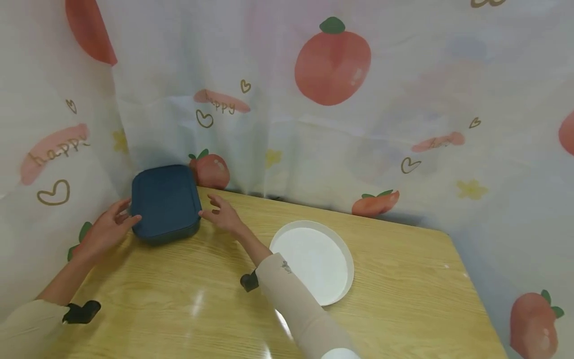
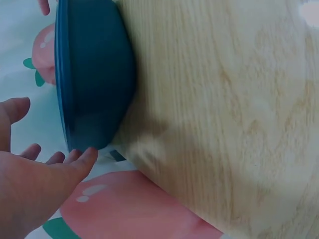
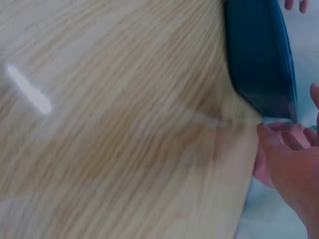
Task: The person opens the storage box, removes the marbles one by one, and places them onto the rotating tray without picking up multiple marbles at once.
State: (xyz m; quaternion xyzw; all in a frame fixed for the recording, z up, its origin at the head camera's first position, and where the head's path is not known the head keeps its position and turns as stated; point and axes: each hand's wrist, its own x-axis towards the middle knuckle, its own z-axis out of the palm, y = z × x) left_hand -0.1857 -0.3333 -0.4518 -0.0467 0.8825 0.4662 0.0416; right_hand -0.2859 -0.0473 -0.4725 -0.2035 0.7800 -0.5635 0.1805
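A dark blue rectangular box (image 1: 166,202) with rounded corners and what looks like a flat lid sits at the far left corner of the table. On its left side is my left hand (image 1: 107,227), thumb by the top edge and fingers spread; in the left wrist view its fingertips (image 2: 89,155) reach the box's near end. My right hand (image 1: 222,214) is at the opposite side, fingers loosely bent, thumb tip close to the box wall. Whether either hand touches the box is hard to tell. The box's sides taper downward in the right wrist view (image 3: 256,55).
A round white shallow tray (image 1: 311,264) lies on the wooden table (image 1: 403,289), partly covered by my right sleeve. A white curtain (image 1: 278,75) printed with peaches hangs close behind the table and along its left and right sides.
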